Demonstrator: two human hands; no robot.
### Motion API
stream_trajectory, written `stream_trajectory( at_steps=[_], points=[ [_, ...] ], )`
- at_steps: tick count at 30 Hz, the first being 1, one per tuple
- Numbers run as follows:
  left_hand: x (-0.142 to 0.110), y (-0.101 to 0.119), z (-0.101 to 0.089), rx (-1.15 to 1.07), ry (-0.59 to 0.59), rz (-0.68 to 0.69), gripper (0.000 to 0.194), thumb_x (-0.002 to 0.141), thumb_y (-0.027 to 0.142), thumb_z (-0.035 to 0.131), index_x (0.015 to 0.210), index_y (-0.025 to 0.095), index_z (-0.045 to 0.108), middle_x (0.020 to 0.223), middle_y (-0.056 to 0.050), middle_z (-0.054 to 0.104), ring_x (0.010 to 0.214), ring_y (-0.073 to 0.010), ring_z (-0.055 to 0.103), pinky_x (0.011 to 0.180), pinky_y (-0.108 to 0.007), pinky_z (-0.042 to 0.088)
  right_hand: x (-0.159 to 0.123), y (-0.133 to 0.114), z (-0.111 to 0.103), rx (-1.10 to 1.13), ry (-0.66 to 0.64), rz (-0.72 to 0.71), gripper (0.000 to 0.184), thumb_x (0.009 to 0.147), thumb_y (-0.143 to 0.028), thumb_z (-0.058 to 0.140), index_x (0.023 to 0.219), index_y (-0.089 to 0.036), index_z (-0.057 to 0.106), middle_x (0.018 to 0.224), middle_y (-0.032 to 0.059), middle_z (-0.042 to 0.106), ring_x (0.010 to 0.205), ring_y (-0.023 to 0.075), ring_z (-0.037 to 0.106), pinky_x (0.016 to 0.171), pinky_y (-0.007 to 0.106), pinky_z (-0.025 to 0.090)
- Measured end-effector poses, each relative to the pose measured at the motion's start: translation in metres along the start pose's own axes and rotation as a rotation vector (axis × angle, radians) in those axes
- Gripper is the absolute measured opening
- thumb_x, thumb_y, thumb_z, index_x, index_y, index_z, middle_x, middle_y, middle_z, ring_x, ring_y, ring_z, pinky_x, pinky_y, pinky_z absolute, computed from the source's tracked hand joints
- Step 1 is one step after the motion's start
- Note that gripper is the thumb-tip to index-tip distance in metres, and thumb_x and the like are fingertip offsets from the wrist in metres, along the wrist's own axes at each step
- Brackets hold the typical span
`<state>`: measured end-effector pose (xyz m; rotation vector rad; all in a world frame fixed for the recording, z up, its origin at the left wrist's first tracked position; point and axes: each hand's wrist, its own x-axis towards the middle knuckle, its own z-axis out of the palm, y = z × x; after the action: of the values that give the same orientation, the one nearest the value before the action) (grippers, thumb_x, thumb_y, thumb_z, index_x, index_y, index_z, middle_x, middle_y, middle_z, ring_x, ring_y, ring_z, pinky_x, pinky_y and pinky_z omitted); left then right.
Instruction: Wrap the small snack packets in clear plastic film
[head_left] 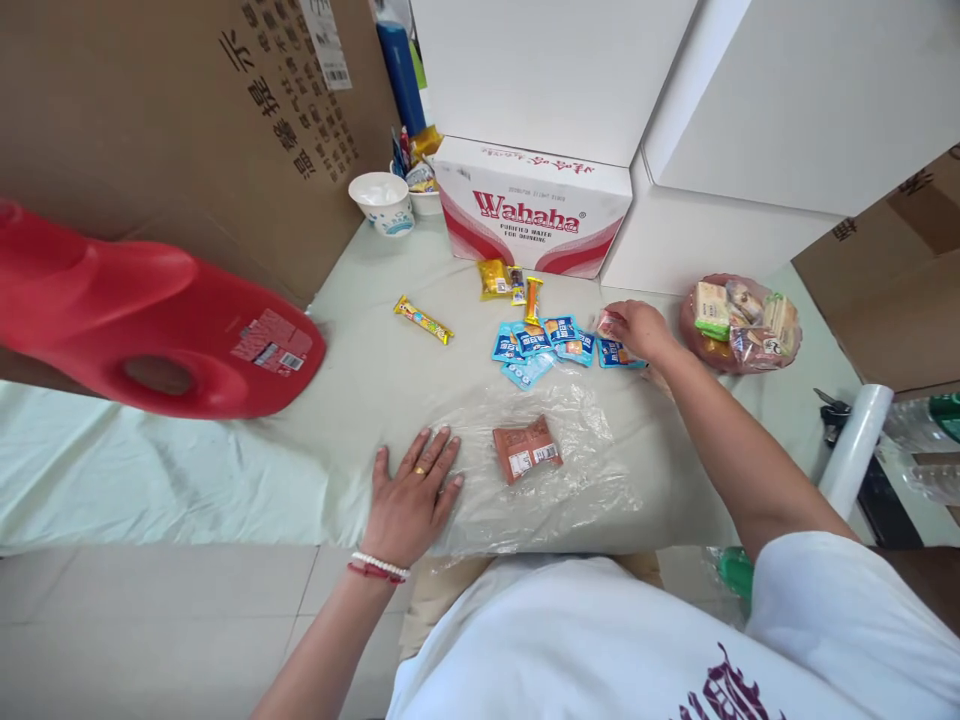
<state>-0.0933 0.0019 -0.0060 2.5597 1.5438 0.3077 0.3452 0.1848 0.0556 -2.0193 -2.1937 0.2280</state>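
Observation:
My left hand (411, 498) lies flat on the table, fingers spread, at the edge of a clear plastic sheet (600, 480). A brown snack packet (528, 449) with a white label rests on that sheet. My right hand (643, 332) is closed on a small pinkish snack packet (608, 323), partly hidden by the fingers. Just beneath it lies a blue snack sachet (616, 354). Several more blue sachets (534, 338) overlap to its left. Behind them are a yellow packet (493, 279), a small dark packet (517, 286) and an orange stick packet (533, 300).
A yellow stick packet (424, 320) lies left of the sachets. A bowl (686, 335) of wrapped snacks stands right. At the back are a Wahaha carton (534, 210) and a white paper bowl (384, 205). A large red jug (150, 320) stands left, a plastic roll (855, 450) right.

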Motion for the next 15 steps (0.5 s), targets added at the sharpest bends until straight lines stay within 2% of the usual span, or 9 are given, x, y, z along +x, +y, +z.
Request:
stream_trajectory(
  at_steps=[3,6,8,10,13,15],
  points=[
    [0.002,-0.002,0.000,-0.008,-0.004,-0.025,0.052,0.103,0.041,0.040,0.154,0.032,0.046,0.159,-0.010,0.047,0.149,-0.0332,0.043,0.123,-0.068,0.012,-0.028,0.013,-0.018,0.250,0.201,0.059,0.043,0.091,-0.030,0.054,0.129,-0.016,0.069,0.115,0.0131,0.074,0.101,0.0269,0.067,0.091,0.040,0.052],
    [0.003,-0.002,0.000,-0.013,0.003,-0.023,0.052,0.103,0.041,0.041,0.154,0.032,0.047,0.159,-0.009,0.048,0.148,-0.0330,0.044,0.123,-0.067,0.013,-0.063,0.028,-0.040,0.398,0.293,0.167,0.046,0.091,-0.041,0.058,0.129,-0.017,0.069,0.098,0.0087,0.075,0.082,0.0233,0.068,0.079,0.037,0.054],
    [0.003,-0.001,0.001,-0.018,0.008,-0.024,0.052,0.103,0.041,0.041,0.154,0.031,0.047,0.158,-0.010,0.049,0.148,-0.0329,0.045,0.124,-0.067,0.014,-0.084,0.037,-0.043,0.366,0.275,0.233,0.045,0.091,-0.045,0.059,0.125,-0.018,0.071,0.090,0.0076,0.075,0.077,0.0232,0.067,0.075,0.037,0.054],
    [0.002,-0.001,0.003,-0.026,0.035,-0.035,0.053,0.102,0.042,0.042,0.154,0.030,0.047,0.160,-0.011,0.047,0.148,-0.0331,0.045,0.124,-0.065,0.016,-0.101,0.044,-0.034,0.260,0.198,0.255,0.040,0.091,-0.042,0.057,0.120,-0.018,0.073,0.093,0.0095,0.076,0.082,0.0257,0.068,0.079,0.040,0.054],
    [-0.003,0.000,0.005,-0.016,0.153,-0.080,0.055,0.100,0.041,0.048,0.153,0.028,0.049,0.163,-0.013,0.042,0.152,-0.0341,0.038,0.125,-0.063,0.018,-0.116,0.050,-0.011,0.098,0.073,0.204,0.041,0.092,-0.034,0.050,0.120,-0.014,0.073,0.111,0.0170,0.074,0.104,0.0320,0.068,0.093,0.047,0.052],
    [-0.010,0.001,0.005,0.008,0.251,-0.075,0.055,0.097,0.036,0.054,0.151,0.030,0.051,0.162,-0.012,0.044,0.154,-0.0337,0.034,0.127,-0.063,0.013,-0.125,0.048,-0.004,0.065,0.082,0.173,0.044,0.094,-0.035,0.048,0.125,-0.012,0.070,0.125,0.0208,0.068,0.116,0.0345,0.064,0.101,0.050,0.050]
  ],
)
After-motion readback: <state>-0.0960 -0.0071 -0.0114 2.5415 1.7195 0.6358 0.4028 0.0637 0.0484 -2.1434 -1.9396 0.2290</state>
